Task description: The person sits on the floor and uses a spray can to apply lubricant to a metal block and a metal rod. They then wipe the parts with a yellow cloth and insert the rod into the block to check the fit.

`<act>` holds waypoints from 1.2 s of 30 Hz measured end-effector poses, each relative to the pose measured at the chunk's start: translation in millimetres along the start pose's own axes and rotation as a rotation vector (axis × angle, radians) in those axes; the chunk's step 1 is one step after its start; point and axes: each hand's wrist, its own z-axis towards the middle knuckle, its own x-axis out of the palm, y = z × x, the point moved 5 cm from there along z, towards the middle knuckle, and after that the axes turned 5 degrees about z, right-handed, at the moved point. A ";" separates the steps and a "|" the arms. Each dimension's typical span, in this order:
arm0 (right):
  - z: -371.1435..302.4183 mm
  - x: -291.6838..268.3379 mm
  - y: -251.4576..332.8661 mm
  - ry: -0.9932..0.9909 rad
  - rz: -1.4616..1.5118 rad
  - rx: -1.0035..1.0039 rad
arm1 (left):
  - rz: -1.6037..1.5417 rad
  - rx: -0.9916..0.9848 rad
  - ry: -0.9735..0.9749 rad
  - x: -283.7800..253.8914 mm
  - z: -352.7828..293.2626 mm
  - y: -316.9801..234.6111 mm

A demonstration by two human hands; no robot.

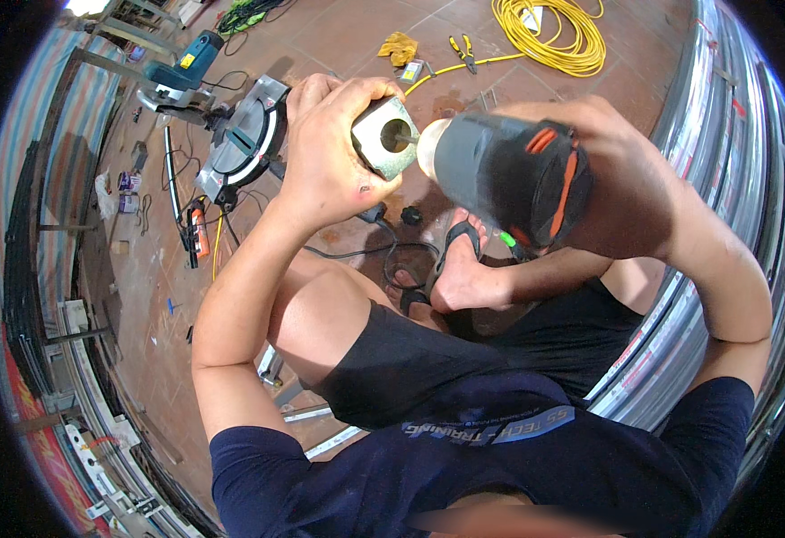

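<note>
Fingers of the left hand are clamped round the block, elbow bent, held up out front. Right hand's curled round the drill, elbow bent wide, fingertips hidden behind it, bit right at the block's hole.

Reddish tiled floor. Mitre saw at ten o'clock. Crumpled yellow glove at twelve, pliers toward half past. Coiled yellow cable at one. Orange bottle at nine; long metal bars at three.
</note>
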 end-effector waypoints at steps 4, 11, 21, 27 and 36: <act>1.7 10.5 0.9 0.079 0.167 0.167 | -0.005 0.015 -0.044 -1.0 -1.1 0.1; 2.7 8.8 6.0 -0.005 0.159 0.121 | -0.083 -0.037 -0.049 2.9 -4.7 7.7; -16.4 12.4 -18.2 -0.098 0.714 0.367 | 0.137 -0.018 -0.057 -3.5 -8.7 11.2; -24.2 23.0 -13.4 -0.063 0.428 0.417 | 0.166 -0.009 -0.111 -3.7 -7.5 12.4; -23.0 41.1 -7.5 -0.133 0.387 0.341 | 0.190 0.058 -0.082 4.8 -10.2 5.9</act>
